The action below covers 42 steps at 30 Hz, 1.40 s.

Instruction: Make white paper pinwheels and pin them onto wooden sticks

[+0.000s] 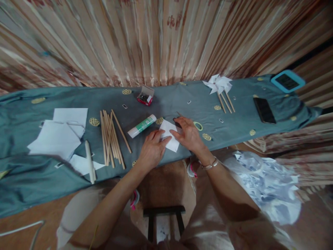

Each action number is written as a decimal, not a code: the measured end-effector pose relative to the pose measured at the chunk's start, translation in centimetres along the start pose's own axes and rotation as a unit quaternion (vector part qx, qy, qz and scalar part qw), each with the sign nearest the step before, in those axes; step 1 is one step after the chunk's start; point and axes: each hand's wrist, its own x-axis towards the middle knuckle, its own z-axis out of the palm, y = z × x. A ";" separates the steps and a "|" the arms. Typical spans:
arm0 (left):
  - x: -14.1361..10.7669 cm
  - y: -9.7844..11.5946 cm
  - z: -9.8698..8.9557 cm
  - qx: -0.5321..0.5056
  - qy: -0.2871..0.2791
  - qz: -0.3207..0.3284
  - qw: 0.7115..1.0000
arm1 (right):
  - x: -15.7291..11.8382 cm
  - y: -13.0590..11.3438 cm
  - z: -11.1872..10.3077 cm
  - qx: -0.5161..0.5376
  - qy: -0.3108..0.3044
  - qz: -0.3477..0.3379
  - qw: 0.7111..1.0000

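Observation:
A small folded piece of white paper (170,140) lies near the table's front edge, between my two hands. My left hand (151,150) rests on its left side, thumb and fingers spread on the sheet. My right hand (189,135) is at its right side, the thumb touching the paper and the other fingers apart. Partly under the right hand are scissors with a pale green handle ring (198,126); most of them is hidden. Left of the paper lies a green and white glue stick (142,126).
Wooden sticks (111,139), white sheets (58,133) and a white pen-like tool (90,161) lie left. An open box of small pins (145,96) sits behind. Paper pinwheels (218,84), a phone (264,110) and a blue-framed clock (287,81) are right; a bag of paper scraps (270,187) stands below.

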 end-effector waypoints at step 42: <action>0.0 -0.5 0.4 0.003 0.016 0.008 1.000 | -7.3 -2.9 -3.1 0.075 -0.067 -0.100 0.990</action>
